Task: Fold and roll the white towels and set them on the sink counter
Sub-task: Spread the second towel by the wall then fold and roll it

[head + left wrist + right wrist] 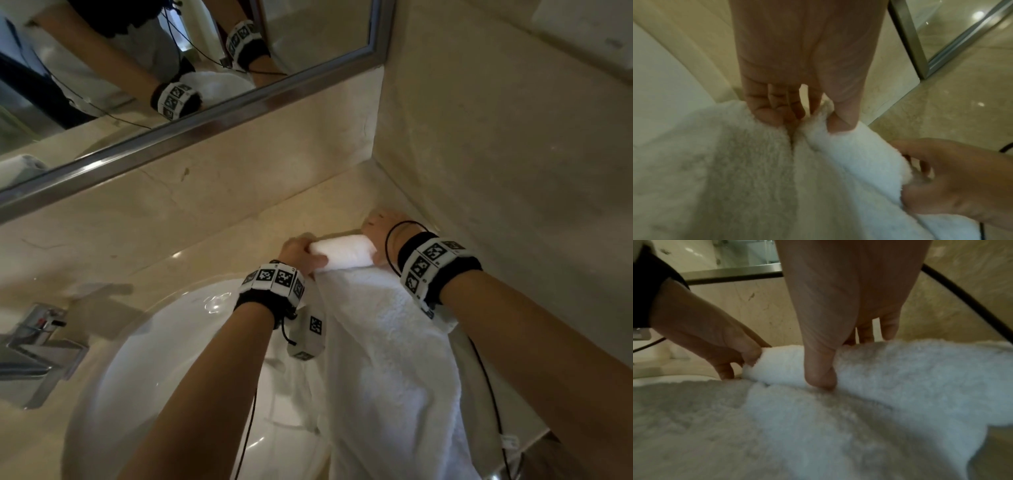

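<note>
A long white towel [387, 359] lies folded lengthways over the counter and the right side of the sink, its far end wound into a short roll [342, 255]. My left hand [301, 255] grips the roll's left end, thumb on top and fingers tucked under. My right hand [380, 236] grips the right end near the corner of the walls. In the left wrist view the left hand [807, 118] pinches the towel [735, 178] at the roll's edge. In the right wrist view my right hand [830, 363] has its thumb pressed into the roll [781, 365].
A round white sink basin [137, 377] sits under the towel's left part. A chrome tap [37, 346] stands at the far left. A framed mirror [205, 113] hangs above the beige counter [212, 246], and a side wall closes the right. A rolled towel [20, 164] shows reflected at left.
</note>
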{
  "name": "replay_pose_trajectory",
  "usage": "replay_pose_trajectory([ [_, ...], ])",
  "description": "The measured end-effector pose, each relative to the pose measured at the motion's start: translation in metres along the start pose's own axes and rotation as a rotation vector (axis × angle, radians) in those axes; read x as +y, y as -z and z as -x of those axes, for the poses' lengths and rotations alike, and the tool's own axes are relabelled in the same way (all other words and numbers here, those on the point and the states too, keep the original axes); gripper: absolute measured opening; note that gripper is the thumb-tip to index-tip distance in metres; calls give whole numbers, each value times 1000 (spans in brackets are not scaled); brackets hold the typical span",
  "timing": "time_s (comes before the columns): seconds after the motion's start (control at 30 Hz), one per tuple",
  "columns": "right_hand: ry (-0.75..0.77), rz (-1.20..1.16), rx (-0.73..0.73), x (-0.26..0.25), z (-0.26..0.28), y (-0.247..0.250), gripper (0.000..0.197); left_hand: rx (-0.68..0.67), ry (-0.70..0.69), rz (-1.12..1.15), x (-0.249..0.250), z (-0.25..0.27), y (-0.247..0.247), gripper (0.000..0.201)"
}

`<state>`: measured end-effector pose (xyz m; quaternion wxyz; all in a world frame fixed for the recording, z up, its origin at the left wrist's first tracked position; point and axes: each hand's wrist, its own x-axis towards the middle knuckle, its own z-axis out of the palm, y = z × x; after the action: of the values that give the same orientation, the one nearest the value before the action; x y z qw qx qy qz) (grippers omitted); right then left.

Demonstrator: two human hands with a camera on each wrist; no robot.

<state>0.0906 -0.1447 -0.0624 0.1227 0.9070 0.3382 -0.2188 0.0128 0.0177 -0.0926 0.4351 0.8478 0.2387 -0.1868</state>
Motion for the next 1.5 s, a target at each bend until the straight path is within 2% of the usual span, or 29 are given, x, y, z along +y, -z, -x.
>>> replay_pose_trajectory([
  [0.1, -1, -228, -19, 6, 14, 0, 60, -28, -63, -97, 5, 6, 8, 54],
  [0.17, -4, -286, 9, 14, 27, 9, 54, -8, -91, -41, 14, 11, 16, 51],
  [0.3, -69, -310, 148, 29, 54, 48, 47, 34, -202, 160, 43, 32, 44, 51],
  [0.4, -80, -290, 294, 33, 79, 90, 45, 71, -308, 326, 71, 53, 71, 33],
  [0.43, -71, -284, 352, 33, 85, 104, 43, 82, -350, 376, 79, 59, 79, 33],
  [0.53, -40, -247, 498, 30, 107, 136, 42, 147, -485, 417, 97, 82, 101, 38],
  [0.63, -14, -176, 546, 25, 127, 155, 46, 207, -569, 364, 105, 101, 114, 44],
  [0.77, -9, -135, 509, 17, 138, 162, 47, 303, -529, 285, 106, 110, 110, 47],
  [0.9, -29, -169, 570, 12, 152, 163, 43, 267, -378, 312, 93, 115, 94, 55],
  [0.97, -33, -172, 613, 11, 157, 166, 39, 311, -405, 305, 89, 119, 86, 58],
  [1.07, -40, -178, 631, 4, 168, 175, 44, 336, -543, 396, 93, 125, 87, 63],
  [1.17, -34, -148, 620, 1, 177, 184, 46, 258, -590, 589, 98, 140, 94, 68],
  [1.27, -16, -124, 654, -2, 187, 191, 40, 81, -454, 728, 91, 152, 95, 57],
  [1.34, 16, -144, 712, -8, 196, 196, 40, 0, -366, 659, 80, 150, 86, 53],
  [1.5, 83, -183, 857, -20, 212, 204, 53, -31, -217, 392, 45, 145, 40, 69],
])
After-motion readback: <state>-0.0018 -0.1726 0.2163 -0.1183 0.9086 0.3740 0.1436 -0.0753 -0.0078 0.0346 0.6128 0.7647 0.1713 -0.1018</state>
